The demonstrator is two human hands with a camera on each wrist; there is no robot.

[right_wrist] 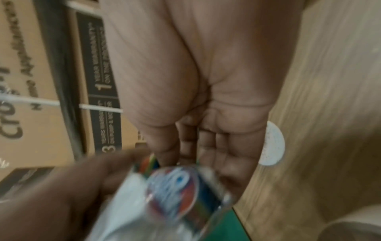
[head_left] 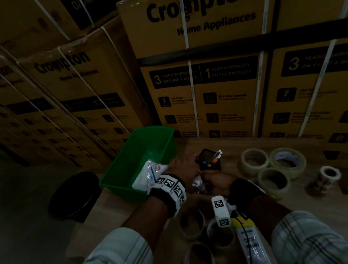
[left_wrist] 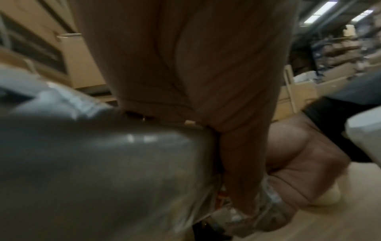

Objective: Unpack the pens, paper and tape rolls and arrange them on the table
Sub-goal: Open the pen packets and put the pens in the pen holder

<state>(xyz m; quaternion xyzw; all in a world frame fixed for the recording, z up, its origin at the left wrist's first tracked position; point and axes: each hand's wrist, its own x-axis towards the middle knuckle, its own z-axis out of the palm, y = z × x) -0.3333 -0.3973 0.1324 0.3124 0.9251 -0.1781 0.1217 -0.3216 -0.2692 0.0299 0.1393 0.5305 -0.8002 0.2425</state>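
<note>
Head view, dim: I see both hands meeting mid-frame over a wooden table [head_left: 104,214]. My left hand [head_left: 178,168] and right hand [head_left: 213,182] pinch a crinkly clear pen packet [head_left: 198,185] btwn them; packet also shows in right wrist view, blurred. Pen holder [head_left: 209,160] w/ pens stands just beyond. Tape rolls [head_left: 271,171] sit right and lower centre — prob. done. Paper pack [head_left: 149,175] is left in green bin [head_left: 117,176], upper left of hands.

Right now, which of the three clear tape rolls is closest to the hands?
The front clear tape roll, the lowest of the trio in the head view. It lies just beside the right hand, while the other two clear rolls lie behind it, nearer the cardboard boxes.
</note>
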